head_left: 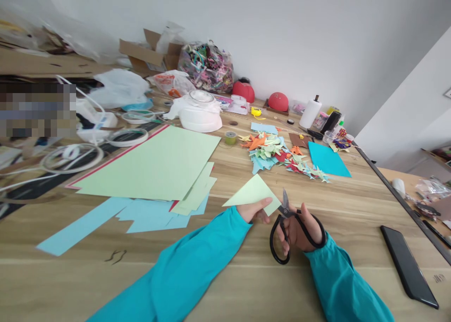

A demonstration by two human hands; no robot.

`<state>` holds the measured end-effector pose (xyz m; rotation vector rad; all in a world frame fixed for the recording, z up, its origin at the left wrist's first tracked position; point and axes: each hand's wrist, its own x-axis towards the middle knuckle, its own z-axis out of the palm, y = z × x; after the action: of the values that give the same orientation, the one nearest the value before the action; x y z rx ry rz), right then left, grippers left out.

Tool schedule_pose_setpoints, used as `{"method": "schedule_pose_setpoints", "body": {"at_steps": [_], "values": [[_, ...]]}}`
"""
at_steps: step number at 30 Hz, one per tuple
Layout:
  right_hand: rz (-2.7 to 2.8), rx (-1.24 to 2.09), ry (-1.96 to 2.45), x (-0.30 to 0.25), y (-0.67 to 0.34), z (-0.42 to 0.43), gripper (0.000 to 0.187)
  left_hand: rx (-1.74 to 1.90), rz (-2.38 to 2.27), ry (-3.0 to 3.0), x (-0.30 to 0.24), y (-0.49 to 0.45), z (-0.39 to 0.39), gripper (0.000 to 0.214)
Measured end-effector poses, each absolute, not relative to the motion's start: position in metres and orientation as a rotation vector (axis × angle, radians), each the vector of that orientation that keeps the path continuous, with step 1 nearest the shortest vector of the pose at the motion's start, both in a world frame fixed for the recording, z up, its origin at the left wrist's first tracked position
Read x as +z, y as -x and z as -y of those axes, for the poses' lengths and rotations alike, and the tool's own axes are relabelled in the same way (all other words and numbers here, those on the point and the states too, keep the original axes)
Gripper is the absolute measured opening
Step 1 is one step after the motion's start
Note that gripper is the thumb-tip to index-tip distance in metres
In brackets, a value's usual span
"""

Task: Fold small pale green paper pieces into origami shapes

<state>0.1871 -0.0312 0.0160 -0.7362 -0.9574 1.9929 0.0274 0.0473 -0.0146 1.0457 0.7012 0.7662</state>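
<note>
My left hand (254, 211) pinches a pale green paper triangle (252, 190) between thumb and fingers, holding it above the wooden table. In my right hand (299, 230) are black-handled scissors (286, 211), gripped by their loops with the blades apart. One blade meets the right edge of the green paper; whether it lies over or under the sheet is hard to make out. Beyond both hands spreads a heap of small cut and folded paper pieces (275, 150) in green, blue, orange and red.
Large green sheets (151, 164) and light blue paper strips (84, 225) lie to the left. A turquoise sheet (328, 158) is at the back right. A black phone (408, 265) rests near the right edge. White cable coils (72, 157) and a white bundle (197, 113) stand behind.
</note>
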Motion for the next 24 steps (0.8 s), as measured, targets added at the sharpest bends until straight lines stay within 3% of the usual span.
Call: {"method": "schedule_pose_setpoints", "body": {"at_steps": [6,15,24], "values": [[0.971,2.008,0.726,0.02,-0.185,0.032,0.076,0.712,-0.688,-1.075,-0.001,-0.022,-0.046,0.054],[0.951,2.045,0.684,0.019,-0.187,0.032,0.076,0.69,-0.675,-1.098,0.003,-0.019,-0.046,0.039],[0.984,2.054,0.772,0.022,-0.192,0.032,0.08,0.705,-0.694,-1.042,0.008,-0.013,-0.051,0.04]]}}
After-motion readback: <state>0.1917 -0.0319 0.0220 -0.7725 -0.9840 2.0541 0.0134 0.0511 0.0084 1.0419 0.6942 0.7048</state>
